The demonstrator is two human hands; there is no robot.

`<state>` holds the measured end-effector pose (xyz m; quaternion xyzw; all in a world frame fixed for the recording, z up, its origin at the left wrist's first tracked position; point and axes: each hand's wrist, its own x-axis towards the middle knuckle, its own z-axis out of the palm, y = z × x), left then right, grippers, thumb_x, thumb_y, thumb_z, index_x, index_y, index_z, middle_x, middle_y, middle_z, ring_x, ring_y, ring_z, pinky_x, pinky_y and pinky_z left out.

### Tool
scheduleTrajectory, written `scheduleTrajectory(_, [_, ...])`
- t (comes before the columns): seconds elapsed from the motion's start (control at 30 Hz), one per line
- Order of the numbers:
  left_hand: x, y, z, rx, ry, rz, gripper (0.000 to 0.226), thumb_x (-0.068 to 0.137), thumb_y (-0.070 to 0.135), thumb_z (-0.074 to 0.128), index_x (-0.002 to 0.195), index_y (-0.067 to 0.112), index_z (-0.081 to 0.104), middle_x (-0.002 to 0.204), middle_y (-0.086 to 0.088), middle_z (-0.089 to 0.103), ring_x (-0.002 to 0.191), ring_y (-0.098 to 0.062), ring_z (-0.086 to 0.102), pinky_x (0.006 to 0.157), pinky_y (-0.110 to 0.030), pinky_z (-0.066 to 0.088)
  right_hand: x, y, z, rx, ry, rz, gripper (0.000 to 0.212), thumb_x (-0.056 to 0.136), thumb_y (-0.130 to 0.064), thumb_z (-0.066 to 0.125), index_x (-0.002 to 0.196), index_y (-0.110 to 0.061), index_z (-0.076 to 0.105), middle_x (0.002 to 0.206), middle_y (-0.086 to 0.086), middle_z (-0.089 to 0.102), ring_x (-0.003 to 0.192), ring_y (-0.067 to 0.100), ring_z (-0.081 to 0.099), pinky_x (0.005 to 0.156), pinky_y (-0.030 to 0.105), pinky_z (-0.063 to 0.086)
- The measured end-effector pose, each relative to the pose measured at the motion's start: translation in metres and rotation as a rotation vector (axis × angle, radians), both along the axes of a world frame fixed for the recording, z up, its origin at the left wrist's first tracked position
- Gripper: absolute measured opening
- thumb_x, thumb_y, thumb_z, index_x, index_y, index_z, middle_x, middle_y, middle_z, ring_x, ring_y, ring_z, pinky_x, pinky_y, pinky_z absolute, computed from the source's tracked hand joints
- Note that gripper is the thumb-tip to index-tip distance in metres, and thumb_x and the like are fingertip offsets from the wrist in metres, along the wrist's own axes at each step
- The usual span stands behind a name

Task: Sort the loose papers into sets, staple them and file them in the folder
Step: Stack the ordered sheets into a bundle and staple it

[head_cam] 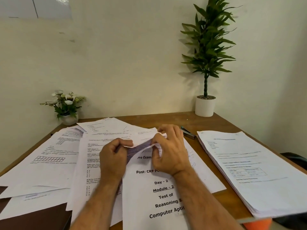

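Papers (pixel 54 155) are lying loose and overlapping across the left and middle of the wooden surface (pixel 221 125), some sheets sliding over one another at angles. Near the middle, a cover sheet (pixel 159 196) printed with "Day - 2", "Module - 2" and "Test of Reasoning" is lying on top of the spread, its top corner curling upward. Both hands are working at that raised corner: the left hand (pixel 114 156) is pinching the lifted edge of a sheet between thumb and curled fingers, while the right hand (pixel 171 150) is gripping the neighbouring sheet edges with its fingers bent around them, the two hands nearly touching. On the right side of the surface, a thick, squared-up stack (pixel 249 170) of printed pages is resting apart from the loose spread. A stapler (pixel 188 132) is lying between that stack and the right hand, just behind the knuckles. An orange item (pixel 257 224) is peeking out under the stack's near corner; whether it is the folder is not clear. A tall potted plant (pixel 206 63) is standing at the back right corner, and a small pot of white flowers (pixel 64 105) is sitting at the back left against the wall.
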<state>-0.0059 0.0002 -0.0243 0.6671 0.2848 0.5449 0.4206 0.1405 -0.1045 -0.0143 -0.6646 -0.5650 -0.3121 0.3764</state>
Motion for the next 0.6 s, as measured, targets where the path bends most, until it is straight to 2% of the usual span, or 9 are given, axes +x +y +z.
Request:
scheduleTrajectory(0.07, [-0.001, -0.001, -0.004, 0.175, 0.023, -0.092, 0.022, 0.081, 0.021, 0.054, 0.073, 0.01, 0.071, 0.071, 0.0, 0.072, 0.074, -0.019, 0.067, 0.069, -0.039, 0.054, 0.0, -0.001, 0.001, -0.001, 0.03, 0.026, 0.021, 0.065, -0.017, 0.072, 0.083, -0.018, 0.062, 0.11, 0.0, 0.057, 0.108, 0.019, 0.046, 0.091, 0.028, 0.034])
scheduleTrajectory(0.1, [-0.003, -0.003, -0.005, 0.256, 0.025, -0.126, 0.029, 0.085, 0.029, 0.054, 0.072, 0.007, 0.067, 0.066, -0.003, 0.067, 0.067, -0.024, 0.062, 0.062, -0.042, 0.051, 0.0, -0.001, 0.001, -0.004, 0.053, 0.049, 0.02, 0.064, -0.015, 0.069, 0.082, -0.018, 0.06, 0.105, -0.002, 0.058, 0.104, 0.019, 0.048, 0.09, 0.03, 0.036])
scheduleTrajectory(0.2, [-0.006, -0.009, -0.002, 0.385, 0.013, -0.236, 0.042, 0.089, 0.055, 0.058, 0.078, 0.016, 0.068, 0.068, 0.002, 0.065, 0.063, -0.016, 0.059, 0.058, -0.03, 0.046, -0.001, -0.002, 0.001, -0.046, 0.156, 0.065, 0.024, 0.068, -0.011, 0.064, 0.085, -0.021, 0.052, 0.089, -0.007, 0.056, 0.092, 0.011, 0.044, 0.09, 0.037, 0.042])
scheduleTrajectory(0.27, [-0.008, -0.01, -0.001, 0.393, 0.089, -0.303, 0.05, 0.082, 0.069, 0.064, 0.089, 0.021, 0.074, 0.076, 0.004, 0.071, 0.07, -0.016, 0.065, 0.062, -0.031, 0.049, 0.0, -0.003, 0.001, -0.125, 0.268, 0.06, 0.031, 0.075, -0.01, 0.068, 0.092, -0.025, 0.046, 0.091, -0.01, 0.056, 0.088, 0.002, 0.033, 0.086, 0.03, 0.041])
scheduleTrajectory(0.33, [-0.006, -0.009, -0.004, 0.425, 0.216, -0.246, 0.036, 0.078, 0.059, 0.074, 0.096, 0.028, 0.076, 0.083, 0.009, 0.075, 0.077, -0.014, 0.07, 0.067, -0.035, 0.056, 0.002, -0.004, 0.001, -0.198, 0.343, 0.08, 0.036, 0.079, -0.014, 0.068, 0.096, -0.032, 0.041, 0.095, -0.013, 0.053, 0.091, 0.004, 0.035, 0.081, 0.024, 0.038])
scheduleTrajectory(0.4, [-0.004, -0.008, -0.006, 0.512, 0.292, -0.078, 0.007, 0.082, 0.038, 0.073, 0.085, 0.034, 0.069, 0.073, 0.018, 0.069, 0.07, -0.007, 0.067, 0.06, -0.03, 0.053, 0.003, -0.003, -0.001, -0.157, 0.383, 0.11, 0.035, 0.08, -0.013, 0.063, 0.097, -0.035, 0.042, 0.095, -0.014, 0.052, 0.093, 0.008, 0.042, 0.077, 0.021, 0.038])
scheduleTrajectory(0.47, [-0.004, -0.013, -0.003, 0.527, 0.314, 0.007, 0.022, 0.083, 0.025, 0.069, 0.073, 0.04, 0.057, 0.059, 0.026, 0.056, 0.061, 0.0, 0.06, 0.056, -0.011, 0.04, 0.006, 0.0, 0.0, -0.037, 0.495, 0.13, 0.032, 0.082, -0.007, 0.056, 0.096, -0.034, 0.049, 0.095, -0.014, 0.054, 0.094, 0.005, 0.048, 0.075, 0.016, 0.04])
scheduleTrajectory(0.53, [-0.003, -0.014, -0.003, 0.509, 0.326, 0.011, 0.029, 0.084, 0.017, 0.07, 0.073, 0.039, 0.054, 0.058, 0.03, 0.052, 0.064, 0.003, 0.061, 0.054, -0.006, 0.039, 0.016, 0.008, 0.007, -0.026, 0.577, 0.07, 0.033, 0.087, -0.001, 0.051, 0.096, -0.033, 0.057, 0.096, -0.016, 0.056, 0.098, 0.003, 0.05, 0.075, 0.013, 0.041])
scheduleTrajectory(0.6, [-0.003, -0.013, -0.004, 0.459, 0.332, 0.038, 0.028, 0.083, 0.017, 0.069, 0.069, 0.038, 0.055, 0.056, 0.029, 0.053, 0.063, 0.004, 0.06, 0.052, -0.007, 0.038, 0.034, 0.023, 0.016, -0.144, 0.587, 0.006, 0.036, 0.09, 0.001, 0.048, 0.1, -0.029, 0.065, 0.1, -0.013, 0.064, 0.102, 0.004, 0.052, 0.08, 0.017, 0.046])
